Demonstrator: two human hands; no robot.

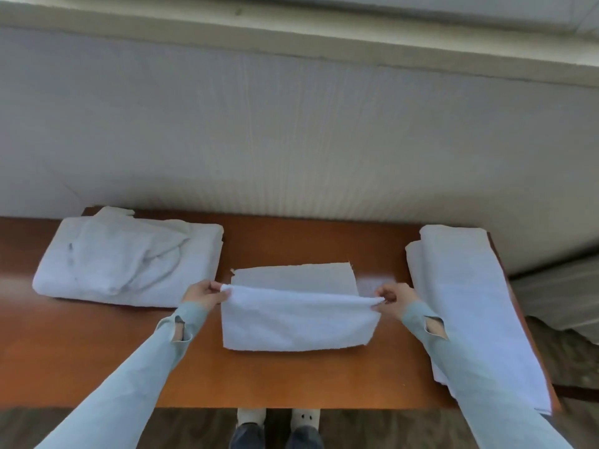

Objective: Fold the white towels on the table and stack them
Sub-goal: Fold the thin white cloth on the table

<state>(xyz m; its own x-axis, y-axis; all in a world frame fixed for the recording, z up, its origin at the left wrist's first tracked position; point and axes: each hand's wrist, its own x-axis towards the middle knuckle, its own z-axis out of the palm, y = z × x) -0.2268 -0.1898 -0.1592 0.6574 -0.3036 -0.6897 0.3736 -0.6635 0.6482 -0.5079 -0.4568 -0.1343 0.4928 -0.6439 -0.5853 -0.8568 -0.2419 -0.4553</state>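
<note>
Hands meet the same fold from either end: the left hand (204,293) pinches one end of the raised fold, thumb on top and fingers curled under the cloth, and the right hand (390,298) pinches the other end the same way, fingertips closed tight on the edge. Between the two grips the towel (298,319) stretches as a soft ridge lifted off the wooden table (107,361), with its near half draping down toward the person and lying flat on the wood. Beyond the grips, a thinner layer of the same towel lies flat on the table, its far edge a little frayed at the corners.

Out past the left grip sits a bulky pile of white towels (129,257), loosely folded and rumpled on top. Out past the right grip lies a long stack of folded towels (466,303), running from the far edge of the table to the near one and overhanging it slightly. Pale blue sleeves (139,367) cover both arms down to the wrists. Below the near edge of the table, the person's feet (278,426) show on a dark carpet.
</note>
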